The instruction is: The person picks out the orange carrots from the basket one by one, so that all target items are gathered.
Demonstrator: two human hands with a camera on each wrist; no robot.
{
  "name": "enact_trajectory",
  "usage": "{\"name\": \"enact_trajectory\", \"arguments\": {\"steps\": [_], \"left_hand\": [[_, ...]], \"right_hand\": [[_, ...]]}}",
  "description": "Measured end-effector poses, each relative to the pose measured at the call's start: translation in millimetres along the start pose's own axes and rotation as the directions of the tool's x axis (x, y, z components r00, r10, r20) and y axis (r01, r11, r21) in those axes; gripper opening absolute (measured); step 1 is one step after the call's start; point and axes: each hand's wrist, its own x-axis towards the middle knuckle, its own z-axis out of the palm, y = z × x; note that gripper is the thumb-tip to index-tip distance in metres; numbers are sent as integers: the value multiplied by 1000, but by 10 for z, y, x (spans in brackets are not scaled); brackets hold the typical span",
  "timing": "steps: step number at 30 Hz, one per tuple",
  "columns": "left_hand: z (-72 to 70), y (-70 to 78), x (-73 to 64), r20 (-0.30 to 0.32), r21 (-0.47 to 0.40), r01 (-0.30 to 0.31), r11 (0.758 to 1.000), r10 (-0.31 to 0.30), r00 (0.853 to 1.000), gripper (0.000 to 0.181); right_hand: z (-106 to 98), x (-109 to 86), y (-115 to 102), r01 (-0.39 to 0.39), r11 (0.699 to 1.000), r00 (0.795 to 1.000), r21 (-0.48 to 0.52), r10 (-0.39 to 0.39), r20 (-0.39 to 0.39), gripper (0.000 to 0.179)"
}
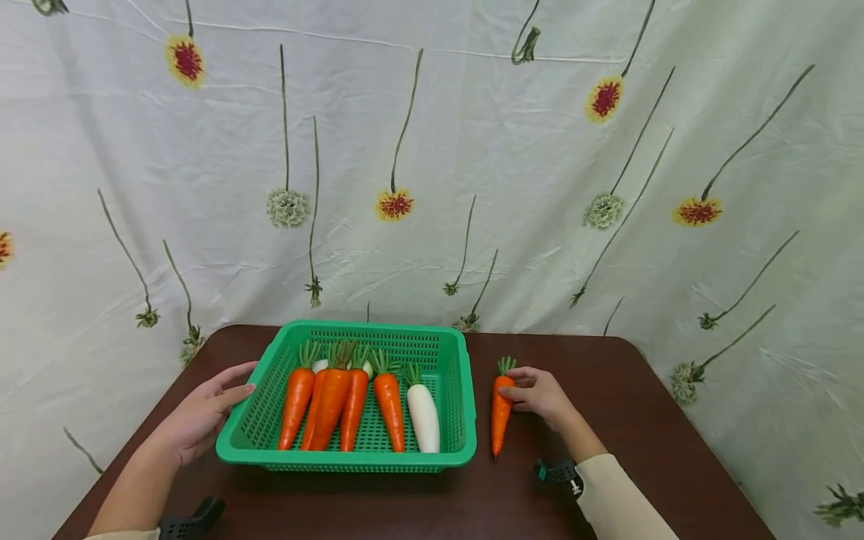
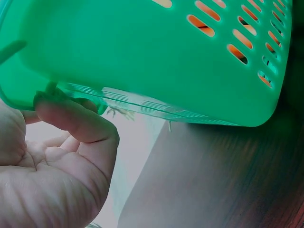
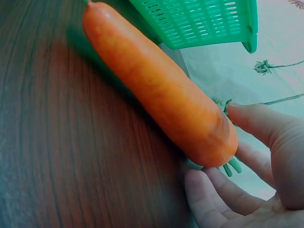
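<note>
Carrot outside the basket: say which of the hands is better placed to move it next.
Right, I'd judge: the right hand grips the carrot, right of the basket; the left hand holds the basket's opposite side.

A narrow free strip of dark-brown wooden worktop [image 1: 483,424] parted the tapered orange carrot [image 1: 499,420] from the obstructing slotted green plastic basket [image 1: 344,457].
</note>
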Motion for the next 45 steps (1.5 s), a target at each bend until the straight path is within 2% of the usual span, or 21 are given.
{"name": "enact_trajectory", "arguments": {"steps": [7,14,27,34,39,42,45], "left_hand": [[-4,-15,9,8,-15,-12,1000,12,1000,69],[-14,-22,12,13,-13,-15,1000,15,1000,70],[-35,-24,22,22,-14,-23,1000,23,999,67],[-35,-17,25,20,4,-16,1000,16,1000,70],[-34,-12,25,21,8,-14,1000,14,1000,70],[-33,-7,25,25,7,-12,1000,12,1000,71],[-31,0,27,24,10,-12,1000,12,1000,72]], "right_hand": [[-25,-12,26,3,999,998,-36,-5,-67,43],[-12,-26,0,33,998,996,-59,-38,-86,46],[37,-22,-125,104,979,972,-178,-138,-188,39],[81,-44,-257,166,964,965,-209,-203,-169,38],[115,-43,-364,178,960,963,-217,-216,-164,31],[122,-39,-397,162,956,964,-245,-207,-168,30],[125,-25,-389,109,954,974,-279,-158,-163,34]]}}
